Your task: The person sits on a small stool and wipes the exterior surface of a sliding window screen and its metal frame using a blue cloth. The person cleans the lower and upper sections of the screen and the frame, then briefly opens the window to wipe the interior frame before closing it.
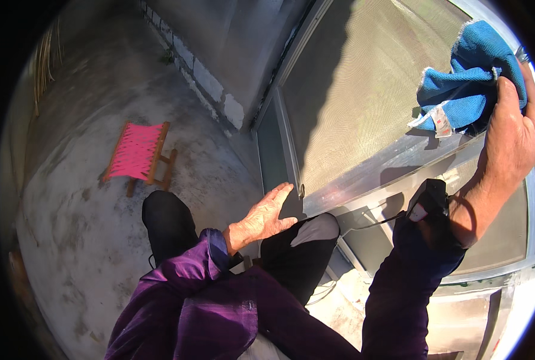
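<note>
My right hand (512, 121) grips a crumpled blue cloth (483, 76) with white edging and a small tag, at the upper right. The cloth lies over a window's mesh screen (366, 94) near its metal frame rail (366, 177). Just above my knee, my left hand (265, 213) is held with its fingers extended and nothing in it, close to the lower corner of the frame. A black device with a cable (429, 200) sits at my right wrist.
On the concrete floor (83, 216) at the left stands a low wooden stool with a pink woven seat (137, 150). A wall with a row of pale blocks (206, 81) runs towards the window frame. Dry stalks (42, 67) are at the far left edge.
</note>
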Motion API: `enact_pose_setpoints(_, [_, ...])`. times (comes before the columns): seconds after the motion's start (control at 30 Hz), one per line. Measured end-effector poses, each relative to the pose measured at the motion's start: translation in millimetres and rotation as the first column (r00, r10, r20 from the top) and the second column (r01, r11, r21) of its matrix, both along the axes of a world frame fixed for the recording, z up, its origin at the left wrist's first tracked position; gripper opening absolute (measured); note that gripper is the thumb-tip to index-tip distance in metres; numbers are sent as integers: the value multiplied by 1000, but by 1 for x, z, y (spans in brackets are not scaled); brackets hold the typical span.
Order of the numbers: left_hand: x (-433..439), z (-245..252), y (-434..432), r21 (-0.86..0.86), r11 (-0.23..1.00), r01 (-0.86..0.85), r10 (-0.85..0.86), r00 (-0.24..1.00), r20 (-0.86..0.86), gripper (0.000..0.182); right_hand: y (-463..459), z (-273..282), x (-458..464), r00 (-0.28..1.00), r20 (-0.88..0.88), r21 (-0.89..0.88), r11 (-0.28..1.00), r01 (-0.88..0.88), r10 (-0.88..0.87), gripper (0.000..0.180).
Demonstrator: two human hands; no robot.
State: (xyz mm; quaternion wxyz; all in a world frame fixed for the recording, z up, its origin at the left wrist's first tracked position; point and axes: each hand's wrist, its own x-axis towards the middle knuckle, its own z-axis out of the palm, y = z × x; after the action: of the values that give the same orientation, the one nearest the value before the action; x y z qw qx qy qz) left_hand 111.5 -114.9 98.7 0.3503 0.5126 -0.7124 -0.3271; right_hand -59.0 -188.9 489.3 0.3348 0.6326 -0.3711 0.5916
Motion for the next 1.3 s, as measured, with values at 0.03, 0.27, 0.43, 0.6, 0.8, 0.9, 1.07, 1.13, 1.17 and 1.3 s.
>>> enact_pose_setpoints(0.03, [0,11,5,-25,999,-25,24,999,-48,94,6,0,16,1000,-12,-12,1000,16,-16,40])
enact_pose_setpoints(0.27, [1,39,27,-288,904,-315,315,948,-47,99,58,-5,110,1000,7,50,999,19,-19,44])
enact_pose_setpoints(0.43, [-5,34,18,-384,796,-468,452,881,-138,88,63,-10,114,990,-44,18,991,-133,134,38])
enact_pose_setpoints(0.6, [7,29,22,-391,779,-490,446,872,-203,77,68,-51,107,768,-247,19,795,-606,591,33])
enact_pose_setpoints(0.8, [74,19,40,-181,853,-490,405,839,-364,56,90,-118,101,663,99,340,601,-724,742,37])
enact_pose_setpoints(0.9, [117,16,48,-97,844,-527,475,819,-322,52,64,-160,86,682,369,490,491,-720,631,31])
enact_pose_setpoints(1.07, [175,16,48,23,816,-578,547,757,-358,35,-11,-277,64,631,740,613,154,-775,232,30])
enact_pose_setpoints(1.13, [195,15,49,23,813,-582,540,737,-406,33,-25,-333,53,582,812,582,17,-813,42,28])
enact_pose_setpoints(1.17, [205,14,49,33,810,-585,545,731,-411,32,-28,-361,53,527,849,528,23,-849,-34,24])
enact_pose_setpoints(1.3, [237,7,41,70,779,-624,566,650,-508,32,-28,-446,54,362,857,361,-76,-930,-367,42])
